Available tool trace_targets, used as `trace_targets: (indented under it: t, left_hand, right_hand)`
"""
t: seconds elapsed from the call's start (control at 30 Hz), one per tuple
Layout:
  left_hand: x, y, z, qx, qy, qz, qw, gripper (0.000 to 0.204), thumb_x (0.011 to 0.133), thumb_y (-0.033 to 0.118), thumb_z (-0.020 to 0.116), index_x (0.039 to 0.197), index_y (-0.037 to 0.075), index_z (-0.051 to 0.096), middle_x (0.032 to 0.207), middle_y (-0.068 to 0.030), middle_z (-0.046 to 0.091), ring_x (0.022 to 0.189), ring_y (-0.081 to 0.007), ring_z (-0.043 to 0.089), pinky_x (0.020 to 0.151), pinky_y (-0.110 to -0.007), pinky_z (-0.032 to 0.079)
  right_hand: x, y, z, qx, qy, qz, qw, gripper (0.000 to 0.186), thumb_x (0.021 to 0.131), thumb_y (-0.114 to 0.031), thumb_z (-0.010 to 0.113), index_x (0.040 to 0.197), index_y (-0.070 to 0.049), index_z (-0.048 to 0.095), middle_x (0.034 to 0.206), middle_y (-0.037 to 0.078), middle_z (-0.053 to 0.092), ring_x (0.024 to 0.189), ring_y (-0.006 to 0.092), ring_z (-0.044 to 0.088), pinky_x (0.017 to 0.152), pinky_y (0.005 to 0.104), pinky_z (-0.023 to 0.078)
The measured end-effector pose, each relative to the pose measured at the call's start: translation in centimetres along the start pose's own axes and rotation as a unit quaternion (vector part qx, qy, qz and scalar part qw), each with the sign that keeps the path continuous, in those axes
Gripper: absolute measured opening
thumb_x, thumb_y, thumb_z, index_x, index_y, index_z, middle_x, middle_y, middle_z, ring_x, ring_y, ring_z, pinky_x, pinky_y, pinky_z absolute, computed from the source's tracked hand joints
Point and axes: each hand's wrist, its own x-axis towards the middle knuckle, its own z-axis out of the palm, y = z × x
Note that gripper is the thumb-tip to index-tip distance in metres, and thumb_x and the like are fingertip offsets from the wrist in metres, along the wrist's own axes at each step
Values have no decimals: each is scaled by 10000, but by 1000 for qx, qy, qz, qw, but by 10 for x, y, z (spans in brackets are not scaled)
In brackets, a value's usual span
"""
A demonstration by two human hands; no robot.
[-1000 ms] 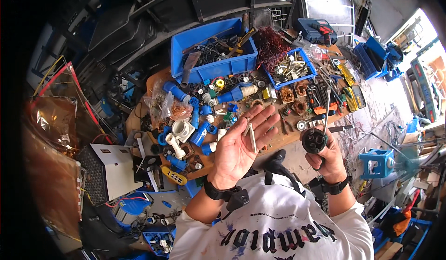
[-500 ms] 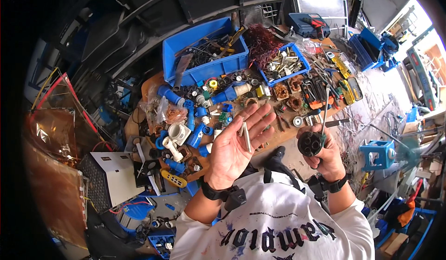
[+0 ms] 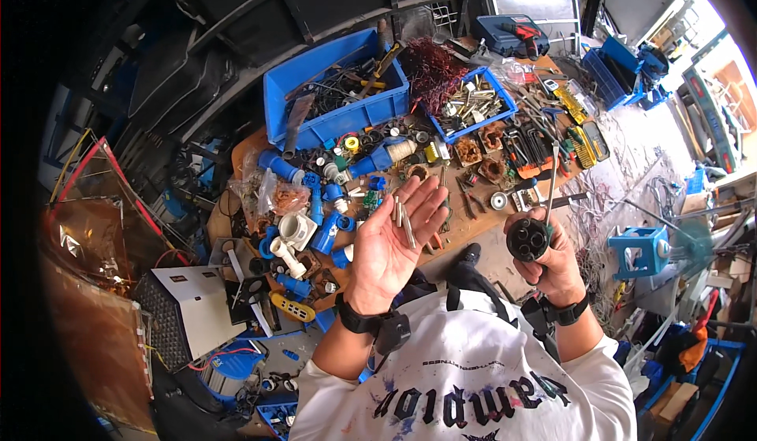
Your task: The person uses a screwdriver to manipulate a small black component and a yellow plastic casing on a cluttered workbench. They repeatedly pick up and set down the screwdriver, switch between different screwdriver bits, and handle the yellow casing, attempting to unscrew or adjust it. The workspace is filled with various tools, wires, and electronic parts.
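Note:
My left hand [image 3: 391,245] lies palm up with its fingers stretched out. Several slim silvery metal pins [image 3: 407,228] rest loose across the palm and finger bases. In my right hand [image 3: 557,261] is a round black connector insert [image 3: 527,240] with several holes in its face, turned upward. A long screwdriver [image 3: 553,177] rises beside the insert from the same hand; how the fingers hold it is partly hidden. Beyond my hands, blue and white plug housings [image 3: 384,159] crowd the wooden workbench [image 3: 477,225].
A large blue bin [image 3: 339,130] of scrap and tools stands at the back. Beside it, a smaller blue tray [image 3: 475,128] holds metal pins, next to tangled reddish wire [image 3: 432,72]. Pliers and hex keys [image 3: 530,151] lie at the right. A blue stool [image 3: 637,250] stands right of the bench.
The pins in my left palm have shifted and now lie more spread apart. My left hand has moved slightly left. The view has turned slightly; my right hand still holds the insert.

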Motion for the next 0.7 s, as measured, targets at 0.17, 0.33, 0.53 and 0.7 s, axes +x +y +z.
trace_targets:
  t: [0.17, 0.33, 0.53, 0.7]
  left_hand:
    - [53, 3, -80, 32, 120, -3, 992, 312, 987, 169, 378, 1170, -40, 517, 1169, -189, 595, 1125, -326, 566, 1034, -467, 441]
    - [118, 0, -189, 25, 248, -45, 967, 206, 964, 153, 395, 983, 29, 559, 967, -134, 650, 940, -282, 638, 924, -468, 502]
    - [219, -29, -214, 37, 273, -60, 959, 181, 915, 61, 417, 960, -28, 568, 955, -177, 641, 940, -329, 625, 940, -473, 489]
    - [341, -43, -200, -2, 254, -65, 965, 142, 900, 48, 430, 896, -61, 522, 992, -254, 614, 964, -372, 616, 950, -505, 492]
  right_hand:
    - [-6, -15, -13, 2, 20, -10, 1000, 430, 780, -124, 754, 1111, -72, 485, 1085, 223, 535, 446, 69, 457, 371, 193, 406]
    - [-23, -39, -41, 3, 104, -28, 994, 397, 766, -82, 740, 1076, -81, 491, 1017, 153, 585, 440, 70, 454, 367, 196, 390]
    - [-45, -87, -92, -10, 189, -53, 980, 474, 737, -68, 750, 1141, -88, 503, 809, 52, 585, 461, 103, 476, 390, 235, 385]
    - [-61, -133, -125, -29, 245, -88, 965, 489, 736, -62, 753, 1144, -97, 486, 813, 76, 606, 472, 102, 491, 387, 230, 392]
